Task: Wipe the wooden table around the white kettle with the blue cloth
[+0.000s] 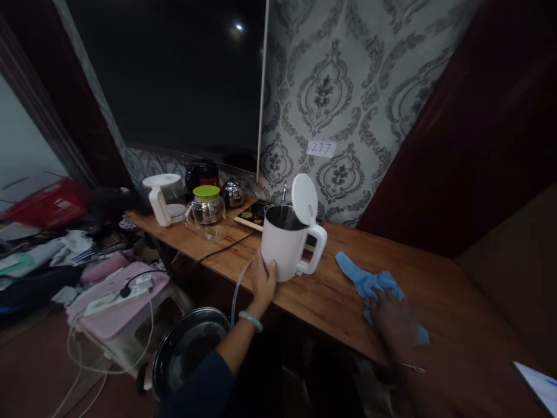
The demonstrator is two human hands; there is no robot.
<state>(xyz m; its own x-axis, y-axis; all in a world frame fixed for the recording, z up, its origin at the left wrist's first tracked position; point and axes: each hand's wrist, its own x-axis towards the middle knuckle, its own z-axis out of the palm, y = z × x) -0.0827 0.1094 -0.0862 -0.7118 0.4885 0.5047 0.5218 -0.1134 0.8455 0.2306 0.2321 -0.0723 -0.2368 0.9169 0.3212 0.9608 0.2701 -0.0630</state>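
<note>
A white electric kettle stands upright near the front edge of the wooden table, its lid flipped up and its handle turned to the right. My left hand is pressed round the kettle's lower left side, thumb on its wall. To the right, a crumpled blue cloth lies on the tabletop. Over its near part is my right hand, somewhat blurred, with its fingers closed on the fabric. The inside of the kettle looks dark, and its bottom is hidden.
A white-lidded glass jug, a green-lidded glass teapot and a steel kettle stand at the table's left. Behind the white kettle lies a black hob panel. Below are a metal basin and a pink stool with a power strip.
</note>
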